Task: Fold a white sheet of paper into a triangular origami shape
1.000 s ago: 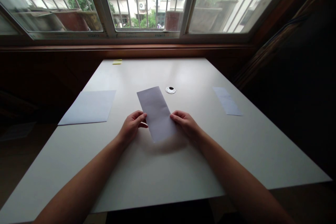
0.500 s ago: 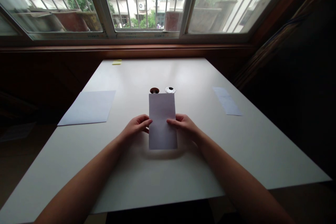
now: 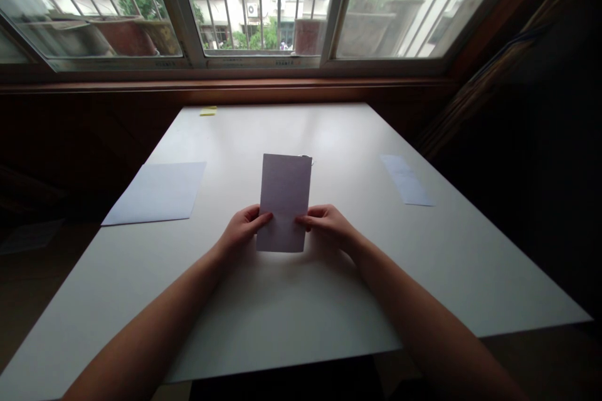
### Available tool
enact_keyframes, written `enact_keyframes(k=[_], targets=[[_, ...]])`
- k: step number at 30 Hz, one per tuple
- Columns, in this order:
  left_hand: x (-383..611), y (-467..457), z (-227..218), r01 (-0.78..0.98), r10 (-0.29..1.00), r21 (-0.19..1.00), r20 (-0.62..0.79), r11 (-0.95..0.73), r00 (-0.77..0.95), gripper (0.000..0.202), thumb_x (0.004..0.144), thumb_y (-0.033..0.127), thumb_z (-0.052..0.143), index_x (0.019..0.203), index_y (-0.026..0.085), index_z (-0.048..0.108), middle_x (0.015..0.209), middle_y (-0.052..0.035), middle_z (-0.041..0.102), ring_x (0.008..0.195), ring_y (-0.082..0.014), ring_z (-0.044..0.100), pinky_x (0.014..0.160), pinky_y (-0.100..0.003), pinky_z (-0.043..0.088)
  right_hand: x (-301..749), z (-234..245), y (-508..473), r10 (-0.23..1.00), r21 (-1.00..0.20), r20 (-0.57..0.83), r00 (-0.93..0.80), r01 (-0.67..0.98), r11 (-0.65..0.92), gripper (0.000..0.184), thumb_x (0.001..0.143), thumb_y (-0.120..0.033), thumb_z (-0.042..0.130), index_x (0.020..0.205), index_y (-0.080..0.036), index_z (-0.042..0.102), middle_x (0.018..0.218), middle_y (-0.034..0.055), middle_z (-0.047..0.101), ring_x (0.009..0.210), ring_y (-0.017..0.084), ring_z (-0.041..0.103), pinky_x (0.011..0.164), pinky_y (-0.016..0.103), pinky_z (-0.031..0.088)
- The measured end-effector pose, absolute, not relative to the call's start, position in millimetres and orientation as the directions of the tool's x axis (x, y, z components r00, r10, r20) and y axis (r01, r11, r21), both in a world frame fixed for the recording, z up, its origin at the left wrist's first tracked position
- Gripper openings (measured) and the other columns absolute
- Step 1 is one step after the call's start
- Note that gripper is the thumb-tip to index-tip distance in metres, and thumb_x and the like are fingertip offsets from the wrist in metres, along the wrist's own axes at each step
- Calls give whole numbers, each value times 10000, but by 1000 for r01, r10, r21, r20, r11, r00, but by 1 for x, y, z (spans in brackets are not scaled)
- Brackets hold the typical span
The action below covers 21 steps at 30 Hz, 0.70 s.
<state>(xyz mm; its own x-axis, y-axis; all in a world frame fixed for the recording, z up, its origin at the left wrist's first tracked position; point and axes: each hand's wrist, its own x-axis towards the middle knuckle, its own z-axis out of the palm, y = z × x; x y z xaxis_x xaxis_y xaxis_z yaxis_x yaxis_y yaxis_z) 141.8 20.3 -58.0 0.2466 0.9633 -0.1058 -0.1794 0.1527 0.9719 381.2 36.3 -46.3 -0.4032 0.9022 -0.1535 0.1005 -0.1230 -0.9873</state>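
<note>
Between my hands a small white rectangle of paper (image 3: 285, 191) is held up above the table, its long side running away from me. My left hand (image 3: 245, 223) pinches its left edge, thumb on the near face and fingers behind. On the opposite edge my right hand (image 3: 328, 223) grips the paper the same way, thumb in front. Both hands are closed on it below its middle. The fingers behind the paper are mostly hidden. Whether the paper is folded or a single layer, I cannot tell.
The white table (image 3: 282, 319) stands below a barred window (image 3: 263, 6). A larger stack or sheet of white paper (image 3: 155, 193) lies at the left edge, a narrow paper strip (image 3: 407, 180) at the right. Yellow sticky notes (image 3: 208, 111) lie at the far left corner. A silvery ring (image 3: 311, 161) peeks out behind the held paper.
The paper has moved up and slightly left and now leans a little. It covers the dark round hole and most of the silvery ring, both visible before. Both hands keep their hold.
</note>
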Motion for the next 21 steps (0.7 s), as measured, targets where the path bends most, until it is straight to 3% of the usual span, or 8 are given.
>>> enact_keyframes(k=[12,21], targets=[[141,21,-60,-185,974,975,-83,124,211,349,772,448,742,948,148,705,912,-76,712,801,-206,641,752,-310,491,384,-47,35,890,-992,-113,-442,-1,-126,332,790,-487,713,717,-164,731,661,20,624,640,137,526,640,276,412],[138,21,-58,-110,963,985,-102,132,249,323,764,451,750,871,152,691,828,-40,687,734,-174,603,674,-263,451,381,-50,37,915,-993,-109,-388,2,-117,377,769,-523,725,702,-151,726,629,17,605,624,139,507,625,281,380]])
